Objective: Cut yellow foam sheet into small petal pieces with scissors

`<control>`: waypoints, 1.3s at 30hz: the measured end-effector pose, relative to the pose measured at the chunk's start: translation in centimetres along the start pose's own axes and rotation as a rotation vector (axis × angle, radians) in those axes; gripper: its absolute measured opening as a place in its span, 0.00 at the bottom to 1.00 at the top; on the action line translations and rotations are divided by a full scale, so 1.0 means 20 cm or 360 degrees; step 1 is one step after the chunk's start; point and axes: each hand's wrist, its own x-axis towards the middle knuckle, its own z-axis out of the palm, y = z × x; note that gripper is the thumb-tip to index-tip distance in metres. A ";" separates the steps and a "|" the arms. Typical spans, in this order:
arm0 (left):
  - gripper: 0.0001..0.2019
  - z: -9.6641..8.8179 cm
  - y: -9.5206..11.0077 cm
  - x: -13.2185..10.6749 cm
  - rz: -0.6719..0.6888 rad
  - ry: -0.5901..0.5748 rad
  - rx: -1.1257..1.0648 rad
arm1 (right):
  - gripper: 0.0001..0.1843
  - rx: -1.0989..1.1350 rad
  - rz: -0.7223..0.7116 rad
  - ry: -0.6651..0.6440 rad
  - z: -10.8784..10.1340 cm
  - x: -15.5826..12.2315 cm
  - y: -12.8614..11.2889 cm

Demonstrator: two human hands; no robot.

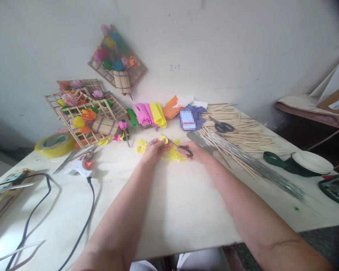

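My left hand (153, 149) pinches a small yellow foam piece (164, 140) over the white table (172, 210). My right hand (196, 151) grips black-handled scissors (177, 145), whose blades point left and up at that piece. Under both hands lies a heap of yellow foam scraps (175, 155). Another cut yellow petal (141, 146) rests on the table just left of my left hand.
Folded foam sheets (151, 114) in green, pink, yellow and orange lie behind. Stick frames with foam flowers (86, 113) stand at the left, with a yellow tape roll (55, 145), a glue gun (80, 167) and cables. Wooden sticks, wires (251, 163), second scissors (223, 127) and green ribbon (279, 161) lie right.
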 end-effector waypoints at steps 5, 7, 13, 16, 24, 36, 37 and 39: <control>0.10 0.00 0.00 0.00 0.0014 0.0001 0.0005 | 0.18 0.0004 0.0020 0.0000 0.00 0.01 0.01; 0.10 0.00 -0.01 0.00 0.0021 -0.0004 0.0003 | 0.18 0.0007 0.0024 0.0003 0.00 0.01 0.01; 0.10 -0.01 -0.01 0.01 0.0034 -0.0007 0.0003 | 0.16 0.0015 0.0024 0.0003 0.00 -0.01 -0.02; 0.10 -0.01 -0.01 0.01 0.0038 0.0003 0.0002 | 0.15 0.0010 0.0040 0.0018 0.01 -0.01 -0.02; 0.08 -0.01 -0.01 0.01 0.0029 0.0013 -0.0010 | 0.15 0.0058 0.0054 0.0064 0.01 0.02 0.01; 0.07 -0.01 -0.01 0.01 0.0012 0.0024 -0.0061 | 0.17 0.0093 0.0068 0.0063 0.02 0.00 -0.01; 0.07 -0.01 0.00 0.00 0.0004 0.0013 -0.0051 | 0.17 0.0099 0.0075 0.0058 0.02 0.00 0.00; 0.07 -0.01 0.00 0.00 -0.0009 -0.0014 -0.0024 | 0.17 0.0111 0.0080 0.0049 0.02 0.00 0.00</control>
